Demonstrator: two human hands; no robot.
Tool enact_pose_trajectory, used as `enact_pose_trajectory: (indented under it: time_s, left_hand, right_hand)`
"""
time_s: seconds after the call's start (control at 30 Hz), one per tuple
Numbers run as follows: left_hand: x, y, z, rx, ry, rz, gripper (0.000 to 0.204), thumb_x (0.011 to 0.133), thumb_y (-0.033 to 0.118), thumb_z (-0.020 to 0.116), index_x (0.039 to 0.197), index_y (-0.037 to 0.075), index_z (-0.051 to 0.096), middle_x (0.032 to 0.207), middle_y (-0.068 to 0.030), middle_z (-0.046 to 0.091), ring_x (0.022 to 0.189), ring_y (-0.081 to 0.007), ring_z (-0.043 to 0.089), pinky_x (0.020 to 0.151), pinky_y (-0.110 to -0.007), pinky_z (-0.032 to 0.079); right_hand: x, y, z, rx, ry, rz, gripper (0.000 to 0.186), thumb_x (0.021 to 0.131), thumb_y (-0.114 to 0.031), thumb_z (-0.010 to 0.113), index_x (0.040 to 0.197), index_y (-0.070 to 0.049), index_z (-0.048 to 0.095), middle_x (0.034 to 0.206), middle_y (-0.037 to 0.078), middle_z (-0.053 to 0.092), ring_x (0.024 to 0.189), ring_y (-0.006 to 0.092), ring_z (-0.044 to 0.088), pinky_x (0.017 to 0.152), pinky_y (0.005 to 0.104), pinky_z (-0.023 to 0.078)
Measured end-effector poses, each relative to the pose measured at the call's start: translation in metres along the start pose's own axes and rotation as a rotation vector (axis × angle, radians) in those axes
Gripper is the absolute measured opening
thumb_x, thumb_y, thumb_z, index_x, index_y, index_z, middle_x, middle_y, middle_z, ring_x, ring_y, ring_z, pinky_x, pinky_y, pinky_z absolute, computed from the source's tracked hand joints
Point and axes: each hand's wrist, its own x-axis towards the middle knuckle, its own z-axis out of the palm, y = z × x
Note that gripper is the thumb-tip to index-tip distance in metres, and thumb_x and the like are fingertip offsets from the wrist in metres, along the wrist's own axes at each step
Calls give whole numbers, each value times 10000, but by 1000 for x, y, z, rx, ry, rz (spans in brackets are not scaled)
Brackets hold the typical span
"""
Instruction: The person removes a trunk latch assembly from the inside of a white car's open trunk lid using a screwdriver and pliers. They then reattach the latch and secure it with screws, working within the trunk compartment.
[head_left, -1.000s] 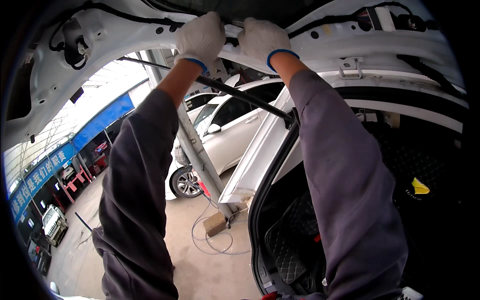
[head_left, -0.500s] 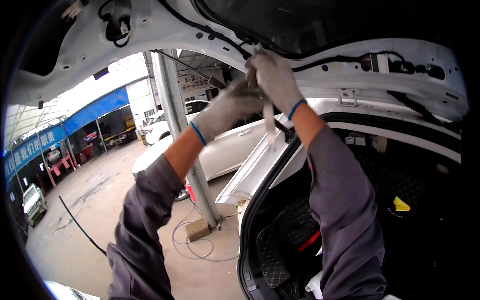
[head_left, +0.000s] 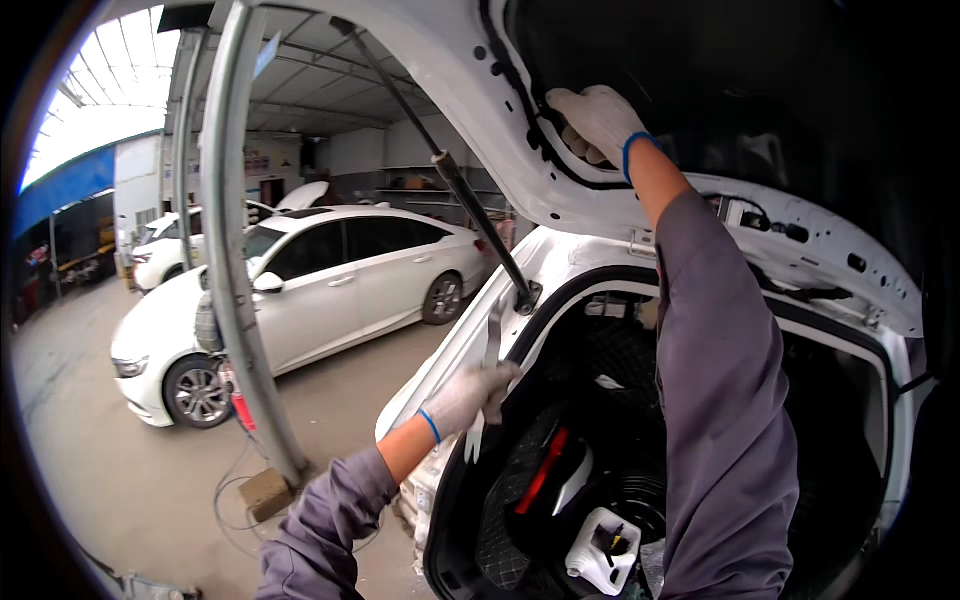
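Half a second ago both gloved hands met at the raised tailgate's edge; now they are apart. Lowered, the left hand (head_left: 468, 397) is closed around a flat pale trim tool (head_left: 486, 372), held upright just beside the left edge of the open trunk (head_left: 560, 300). Overhead, the right hand (head_left: 597, 122) has its fingers curled onto the black rubber seal (head_left: 530, 125) along the white tailgate (head_left: 640, 200), pressing or gripping it. A black gas strut (head_left: 470, 205) runs from tailgate to body. Behind stand a white sedan (head_left: 310, 290) and a grey lift post (head_left: 232, 250).
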Motion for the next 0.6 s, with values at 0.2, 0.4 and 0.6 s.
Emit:
enact_pose_trajectory:
  time_s: [0.2,0.4,0.6]
  left_hand:
    - [1,-56,-3,-186,-126,-103,220,974,209,545,1084,27,604,611,10,459,471,-102,416,465,-285,434]
    - [-5,-61,-11,-189,-165,-95,220,968,185,556,1105,19,605,624,10,473,491,-87,422,448,-253,411]
    - [-8,-61,-42,-36,-78,-20,249,948,214,562,1099,26,625,662,-3,539,552,-89,521,503,-258,502]
  right_hand:
    - [11,-26,28,-14,-84,34,124,859,-63,567,782,31,591,627,93,539,463,136,447,374,279,284]
    - [45,-19,32,-427,60,63,138,842,-10,541,711,20,574,608,76,522,459,131,444,380,263,263]
    - [62,-18,40,-540,2,73,168,838,5,537,673,20,568,588,85,517,455,144,454,377,269,256]
